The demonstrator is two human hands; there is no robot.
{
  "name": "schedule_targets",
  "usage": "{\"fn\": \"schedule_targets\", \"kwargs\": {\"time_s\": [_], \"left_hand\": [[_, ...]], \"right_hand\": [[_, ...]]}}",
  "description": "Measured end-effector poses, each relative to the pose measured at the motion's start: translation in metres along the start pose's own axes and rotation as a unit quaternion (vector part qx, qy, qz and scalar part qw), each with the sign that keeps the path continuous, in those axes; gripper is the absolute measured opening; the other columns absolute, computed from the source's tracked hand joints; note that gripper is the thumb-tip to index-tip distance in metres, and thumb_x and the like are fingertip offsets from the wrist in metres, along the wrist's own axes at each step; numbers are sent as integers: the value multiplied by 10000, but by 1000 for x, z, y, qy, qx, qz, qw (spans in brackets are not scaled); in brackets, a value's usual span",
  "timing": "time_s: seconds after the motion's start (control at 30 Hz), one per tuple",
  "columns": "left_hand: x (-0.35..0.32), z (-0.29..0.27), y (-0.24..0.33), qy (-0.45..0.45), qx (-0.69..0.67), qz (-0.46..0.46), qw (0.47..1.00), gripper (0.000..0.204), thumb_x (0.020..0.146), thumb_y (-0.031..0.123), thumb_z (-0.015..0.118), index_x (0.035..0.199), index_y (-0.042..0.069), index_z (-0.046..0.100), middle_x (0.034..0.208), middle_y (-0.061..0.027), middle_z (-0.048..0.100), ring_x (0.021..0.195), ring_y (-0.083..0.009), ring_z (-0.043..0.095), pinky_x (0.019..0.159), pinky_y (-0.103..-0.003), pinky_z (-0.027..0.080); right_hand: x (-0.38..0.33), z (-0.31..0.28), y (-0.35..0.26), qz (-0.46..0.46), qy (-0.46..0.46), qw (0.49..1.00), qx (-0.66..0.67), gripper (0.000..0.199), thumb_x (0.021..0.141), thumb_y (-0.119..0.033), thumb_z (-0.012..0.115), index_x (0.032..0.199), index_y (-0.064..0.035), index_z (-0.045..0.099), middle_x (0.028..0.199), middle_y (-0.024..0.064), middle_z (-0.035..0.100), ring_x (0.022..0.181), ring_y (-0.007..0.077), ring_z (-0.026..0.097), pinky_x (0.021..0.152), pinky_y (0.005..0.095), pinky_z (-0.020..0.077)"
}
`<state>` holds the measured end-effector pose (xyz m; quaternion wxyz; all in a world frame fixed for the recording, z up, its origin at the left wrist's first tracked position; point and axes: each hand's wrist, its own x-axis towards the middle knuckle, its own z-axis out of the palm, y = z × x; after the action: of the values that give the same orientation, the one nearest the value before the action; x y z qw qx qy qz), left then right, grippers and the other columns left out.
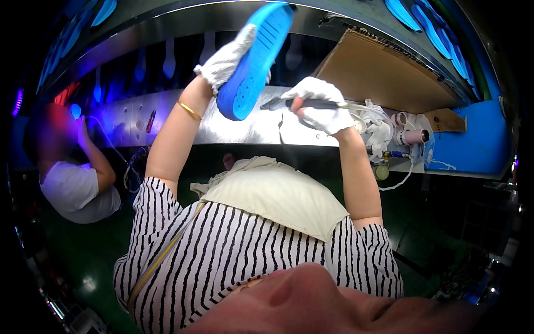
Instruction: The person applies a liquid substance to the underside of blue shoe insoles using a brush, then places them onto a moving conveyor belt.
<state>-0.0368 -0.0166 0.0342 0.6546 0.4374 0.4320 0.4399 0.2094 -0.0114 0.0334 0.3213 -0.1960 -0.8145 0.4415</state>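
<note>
My left hand [227,57], in a white cotton glove, holds a blue shoe sole [255,60] raised and tilted, its tread side facing me. My right hand [321,106], also gloved in white, grips a dark pen-shaped tool [289,103] whose tip points left, just below the heel end of the sole. A thin cord runs from the tool toward the right. Both hands are lifted over a shiny metal bench [167,114].
A cream cushion [278,195] lies on my lap. Tape rolls [414,135] and white rags sit on the bench at right beside a cardboard sheet [384,69]. More blue soles [423,22] hang above. Another person [72,178] in a white shirt works at left.
</note>
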Motion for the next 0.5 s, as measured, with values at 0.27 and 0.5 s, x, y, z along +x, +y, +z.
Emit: {"fn": "schedule_targets", "kwargs": {"time_s": [0.27, 0.5], "left_hand": [[-13, -36, -48, -19, -385, 15, 922, 765, 871, 644, 442, 1279, 0, 512, 1179, -166, 614, 1028, -270, 630, 876, -398, 539], [-23, 33, -89, -115, -465, 36, 877, 610, 927, 450, 514, 1344, 14, 426, 1252, -179, 558, 1114, -298, 581, 987, -426, 461]], "right_hand": [[-11, 12, -3, 72, 204, 965, 147, 176, 766, 8, 731, 895, -47, 625, 864, 61, 687, 764, 103, 637, 666, 227, 503], [-2, 24, 18, 12, 317, 948, 28, 175, 747, -17, 745, 855, -40, 610, 766, 73, 677, 668, 106, 644, 632, 232, 522]]}}
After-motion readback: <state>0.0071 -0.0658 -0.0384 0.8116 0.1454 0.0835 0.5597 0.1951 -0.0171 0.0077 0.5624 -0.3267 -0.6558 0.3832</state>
